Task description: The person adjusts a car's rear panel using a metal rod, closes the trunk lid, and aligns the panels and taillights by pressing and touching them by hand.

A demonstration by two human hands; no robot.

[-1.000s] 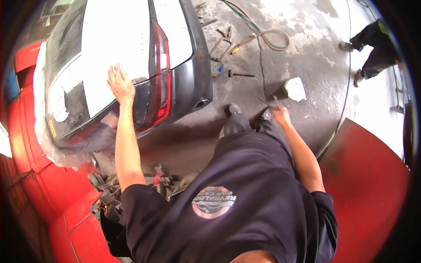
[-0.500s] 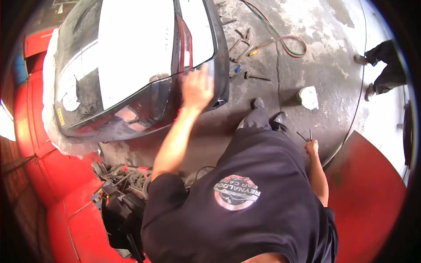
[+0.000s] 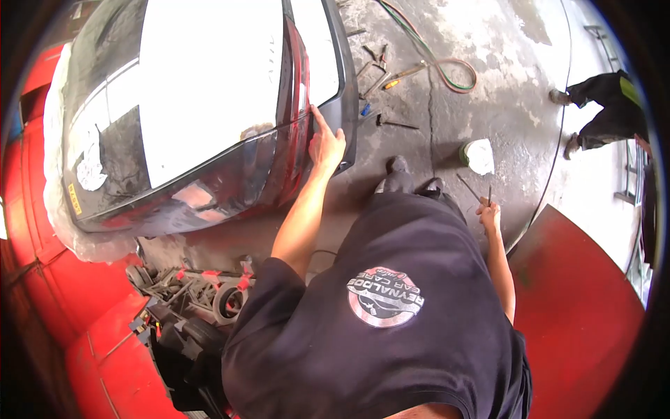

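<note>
My left hand is at the rear corner of a dark car. Its index finger is stretched out, with the tip at the edge of the red tail light, and the thumb stands apart. Nothing is held in it. Down by my right side, my right hand is closed on two thin dark rods that stick out in a V. I cannot make out whether they are separate or joined.
Hand tools, including a hammer, lie on the concrete floor near a looped hose. A whitish-green bundle sits beyond my feet. Another person's legs are at right. Jumbled parts lie at left, and a red panel at right.
My left hand was blurred over the car's corner; now its index finger points at the tail light edge. My right hand has risen slightly with the rods.
</note>
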